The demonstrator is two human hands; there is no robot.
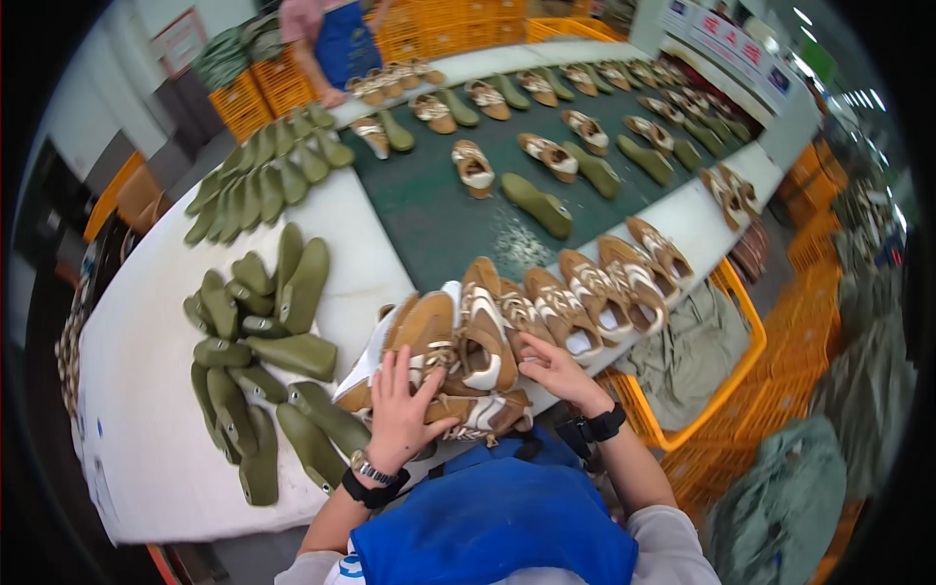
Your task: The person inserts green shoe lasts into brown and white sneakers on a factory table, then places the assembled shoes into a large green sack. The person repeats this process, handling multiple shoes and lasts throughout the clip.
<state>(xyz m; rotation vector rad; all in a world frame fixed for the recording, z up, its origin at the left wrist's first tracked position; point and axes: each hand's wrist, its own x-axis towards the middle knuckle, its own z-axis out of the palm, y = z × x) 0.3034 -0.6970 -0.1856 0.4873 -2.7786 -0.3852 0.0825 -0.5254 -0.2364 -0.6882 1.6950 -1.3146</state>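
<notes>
My left hand (398, 414) lies with spread fingers on the laces of a brown and white sneaker (429, 320) at the table's near edge. My right hand (561, 372) has its fingers extended beside the heels of the sneakers, fingertips at a laced sneaker (519, 310). Between my hands another sneaker (478, 341) stands with its heel toward me. Closest to my body, a sneaker (478, 414) lies on its side, partly covered by my left hand. White material shows under the sneakers by my left hand.
Green shoe lasts (291, 353) lie piled on the white tabletop (146, 390) at left, with rows beyond. A green belt (419, 224) carries sneakers and lasts. More sneakers (585, 292) line the right ledge. An orange crate (746, 322) holds grey-green cloth. A person in a blue apron (346, 44) stands opposite.
</notes>
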